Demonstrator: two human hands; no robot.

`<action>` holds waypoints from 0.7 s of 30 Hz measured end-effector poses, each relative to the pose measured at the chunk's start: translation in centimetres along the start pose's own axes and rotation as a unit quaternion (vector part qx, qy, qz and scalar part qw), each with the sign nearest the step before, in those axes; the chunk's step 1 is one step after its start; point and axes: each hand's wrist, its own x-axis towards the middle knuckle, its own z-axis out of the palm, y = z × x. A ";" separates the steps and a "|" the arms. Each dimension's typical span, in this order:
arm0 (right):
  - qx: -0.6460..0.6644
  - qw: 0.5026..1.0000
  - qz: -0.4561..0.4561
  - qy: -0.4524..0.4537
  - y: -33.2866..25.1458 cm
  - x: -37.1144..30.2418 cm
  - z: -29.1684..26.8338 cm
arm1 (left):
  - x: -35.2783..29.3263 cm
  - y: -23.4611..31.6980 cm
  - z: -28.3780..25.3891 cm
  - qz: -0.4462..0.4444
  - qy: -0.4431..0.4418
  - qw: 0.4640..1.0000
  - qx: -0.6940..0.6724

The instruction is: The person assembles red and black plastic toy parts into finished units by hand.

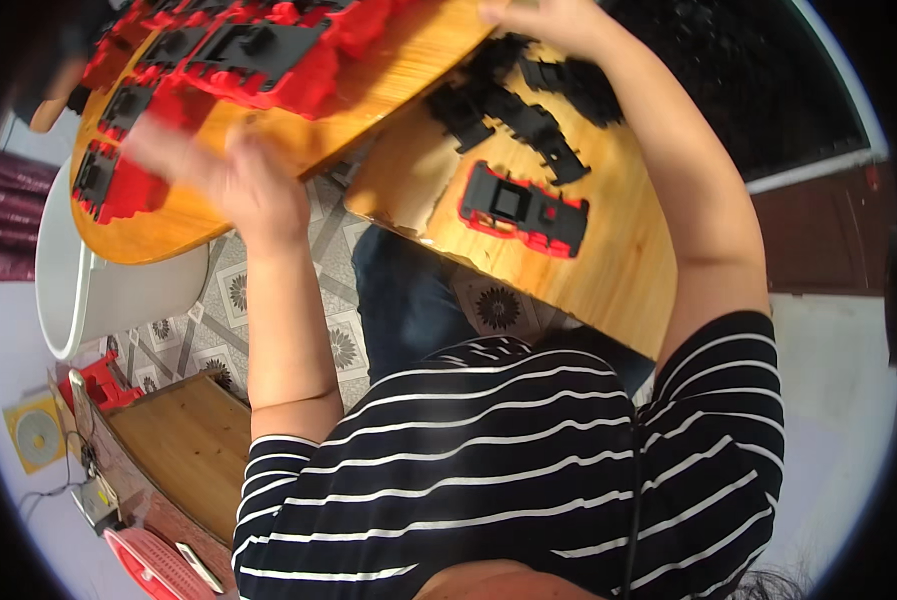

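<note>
Parts [119, 187] near seemingly open left hand [249, 185]

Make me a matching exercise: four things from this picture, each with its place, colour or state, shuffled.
Things:
1. left hand
2. all-black pieces
3. tub
4. basket

Places and states:
A. white, partly hidden by the rounded wooden surface
B. pink, at lower left
C. blurred, at the rounded wooden surface
D. on the squarer wooden surface

Pairs: 1-C; 2-D; 3-A; 4-B
</note>
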 end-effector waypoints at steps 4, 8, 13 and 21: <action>0.022 0.957 0.109 -0.267 -3.2 -16.7 -1.8 | -7.0 3.6 0.0 0.162 -0.118 0.974 -0.102; -0.031 0.978 0.103 -0.178 -2.9 -26.7 2.8 | -13.3 8.0 3.9 -0.084 -0.262 0.942 -0.191; 0.214 0.966 0.147 0.008 -3.2 -27.6 3.5 | -14.1 9.5 6.2 -0.307 -0.276 0.795 -0.444; 0.072 0.956 0.027 0.283 1.3 -8.6 -3.7 | -6.9 9.5 5.7 0.020 -0.143 0.947 -0.287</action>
